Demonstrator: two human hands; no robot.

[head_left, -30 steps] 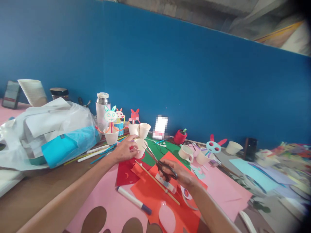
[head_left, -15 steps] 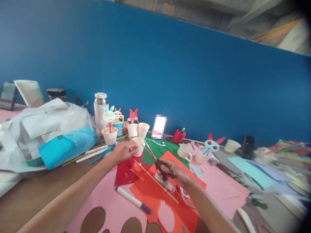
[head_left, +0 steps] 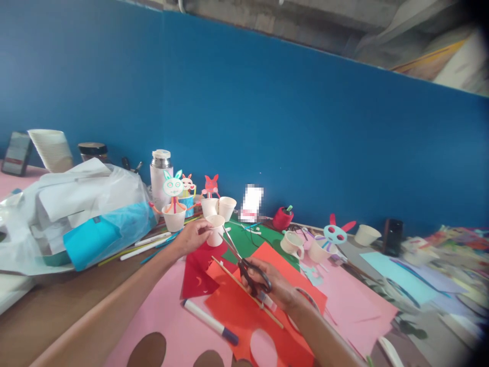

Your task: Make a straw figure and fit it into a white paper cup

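A white paper cup stands upright, gripped at its left side by the bent fingers of my left hand. Black-handled scissors are in my right hand, fingers through the loops. Their blades are slightly apart, with the tips at the right side of the cup; whether they touch its wall I cannot tell. Beneath my right hand lie orange paper, a thin wooden stick and a partly covered clear tube. Dark red paper lies just below the cup.
Behind the cup stand more paper cups and rabbit figures. A capped marker lies in front on pink paper. To the left is a filled plastic bag; to the right, a handled cup and another rabbit figure.
My right hand has brought the scissors a little left and down, so the tips are lower along the cup's side. My left hand keeps its hold on the cup. The view has shifted slightly.
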